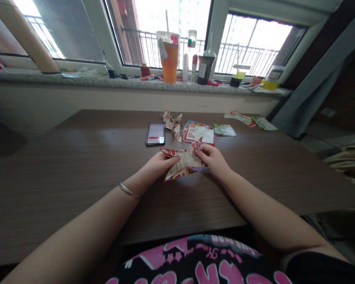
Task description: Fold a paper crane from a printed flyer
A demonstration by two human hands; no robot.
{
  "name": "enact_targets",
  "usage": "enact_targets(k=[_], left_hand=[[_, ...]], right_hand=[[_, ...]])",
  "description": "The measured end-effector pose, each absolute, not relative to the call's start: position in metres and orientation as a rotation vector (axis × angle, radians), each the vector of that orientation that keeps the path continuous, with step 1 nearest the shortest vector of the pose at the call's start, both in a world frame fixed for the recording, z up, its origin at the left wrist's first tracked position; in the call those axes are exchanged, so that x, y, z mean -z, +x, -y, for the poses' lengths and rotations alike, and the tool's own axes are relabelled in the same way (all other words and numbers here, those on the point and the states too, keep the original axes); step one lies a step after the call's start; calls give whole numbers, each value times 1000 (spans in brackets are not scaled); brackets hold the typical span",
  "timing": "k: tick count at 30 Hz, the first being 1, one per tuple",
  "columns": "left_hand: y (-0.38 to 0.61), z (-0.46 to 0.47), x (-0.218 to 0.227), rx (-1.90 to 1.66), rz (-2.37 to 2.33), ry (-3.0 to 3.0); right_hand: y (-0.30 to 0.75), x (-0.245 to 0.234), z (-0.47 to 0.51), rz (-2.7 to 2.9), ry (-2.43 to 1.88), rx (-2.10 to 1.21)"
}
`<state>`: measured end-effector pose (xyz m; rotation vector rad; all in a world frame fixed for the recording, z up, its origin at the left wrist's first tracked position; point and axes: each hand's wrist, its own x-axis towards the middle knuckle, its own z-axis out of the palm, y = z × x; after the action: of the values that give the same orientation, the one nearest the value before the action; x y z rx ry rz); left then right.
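Observation:
A printed sheet of paper, cream with red and multicoloured edges, is partly folded and held up just above the table. Its corners stick out in points. My left hand pinches its left side, thumb on top and fingers underneath. On the right side, my right hand grips the paper between thumb and fingers near an upper corner. Just beyond lie a stack of printed sheets and several folded paper pieces. A phone with its screen lit lies left of them.
The brown table reaches to the wall below the window sill. Small cards and more printed papers lie at the back right. On the sill stand an orange drink cup, a dark cup and small bottles.

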<state>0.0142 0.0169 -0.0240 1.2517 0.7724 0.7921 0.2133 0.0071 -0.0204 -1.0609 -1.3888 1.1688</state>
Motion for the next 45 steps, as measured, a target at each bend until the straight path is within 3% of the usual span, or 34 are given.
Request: enact_targets(k=[11, 25, 33, 45], left_hand=[[15, -18, 22, -894, -755, 1183], [20, -12, 16, -904, -625, 1077], [24, -18, 23, -1233, -726, 989], [21, -11, 16, -1305, -763, 1145]], right_hand=[[213, 28, -10, 1414, -1007, -1068], [221, 20, -3, 1794, -979, -510], [217, 24, -3, 1867, -976, -530], [219, 24, -8, 1753, -1034, -566]])
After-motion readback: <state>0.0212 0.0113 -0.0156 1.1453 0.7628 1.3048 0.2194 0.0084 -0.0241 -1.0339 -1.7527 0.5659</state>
